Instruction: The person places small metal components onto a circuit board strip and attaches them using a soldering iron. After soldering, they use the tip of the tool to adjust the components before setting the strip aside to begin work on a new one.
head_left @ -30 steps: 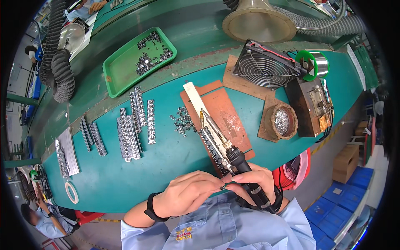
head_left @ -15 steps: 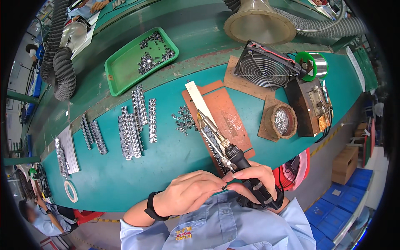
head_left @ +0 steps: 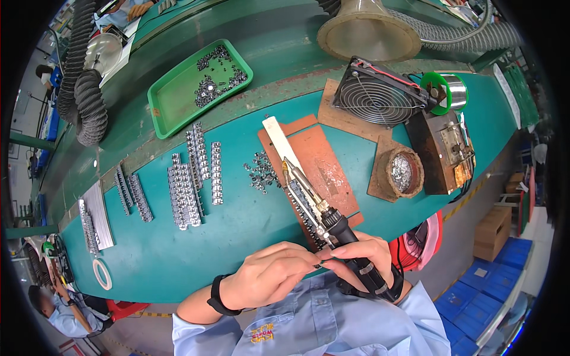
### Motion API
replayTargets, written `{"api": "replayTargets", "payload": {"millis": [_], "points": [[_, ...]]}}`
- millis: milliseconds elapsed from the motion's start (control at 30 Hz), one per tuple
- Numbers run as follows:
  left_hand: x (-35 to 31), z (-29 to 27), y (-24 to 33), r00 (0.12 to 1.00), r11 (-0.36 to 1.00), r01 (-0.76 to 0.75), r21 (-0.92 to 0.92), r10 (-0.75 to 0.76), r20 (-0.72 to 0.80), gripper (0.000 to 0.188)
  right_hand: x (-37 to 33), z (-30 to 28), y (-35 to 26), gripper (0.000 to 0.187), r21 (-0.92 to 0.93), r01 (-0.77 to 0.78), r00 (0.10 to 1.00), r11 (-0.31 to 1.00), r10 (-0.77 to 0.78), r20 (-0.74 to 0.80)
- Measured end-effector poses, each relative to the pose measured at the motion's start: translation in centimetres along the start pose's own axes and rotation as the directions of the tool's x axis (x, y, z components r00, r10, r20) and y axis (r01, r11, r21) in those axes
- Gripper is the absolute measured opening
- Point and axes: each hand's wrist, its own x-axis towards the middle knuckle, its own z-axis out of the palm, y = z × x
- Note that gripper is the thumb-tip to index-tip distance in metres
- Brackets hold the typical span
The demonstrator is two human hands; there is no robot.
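In my right hand [head_left: 369, 254] lies the black handle of a soldering iron [head_left: 339, 230] with a thin solder feed tube alongside; its tip points away from me. My left hand [head_left: 267, 274] is closed, its fingertips pinching a tiny dark part [head_left: 318, 266] right beside my right thumb and fingers. Most of that part is hidden. Under the iron, a white bar [head_left: 278, 135] with a row of small metal parts [head_left: 304, 215] along it lies on a reddish-brown board [head_left: 330, 169]. Loose small metal parts [head_left: 261, 172] are heaped left of the board.
Rows of metal parts [head_left: 183, 190] stand on the green mat's left. Behind them is a green tray [head_left: 169, 110]. To the right are a fan [head_left: 380, 95], a solder spool [head_left: 454, 94], a round pot [head_left: 404, 172] and a metal box [head_left: 427, 142]. An extraction hood [head_left: 368, 35] hangs behind.
My hands stay nearly in place, with the fingertips shifting slightly around the tiny part. The iron stays over the bar; the whole view has drifted a little.
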Motion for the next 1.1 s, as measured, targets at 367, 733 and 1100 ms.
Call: {"api": "replayTargets", "payload": {"millis": [367, 733, 1100], "points": [[-0.3, 0.9, -0.2, 0.969, 0.958, 0.221, -0.184, -0.237, -0.071, 0.029, -0.3, 0.1, 0.1, 0.043, -0.157, 0.005, 1.000, 0.988, -0.005, 0.001], [0.5, 0.4, -0.1, 0.932, 0.931, 0.360, -0.060, -0.361, -0.017, 0.007, -0.2, 0.6, 0.6, 0.045, -0.284, 0.008, 1.000, 0.959, -0.016, -0.026], [0.7, 0.1, -0.9, 0.954, 0.954, 0.299, -0.030, -0.299, 0.019, 0.008, -0.1, 1.2, 1.6, 0.040, -0.021, -0.081, 0.980, 0.996, 0.076, -0.183]]}}
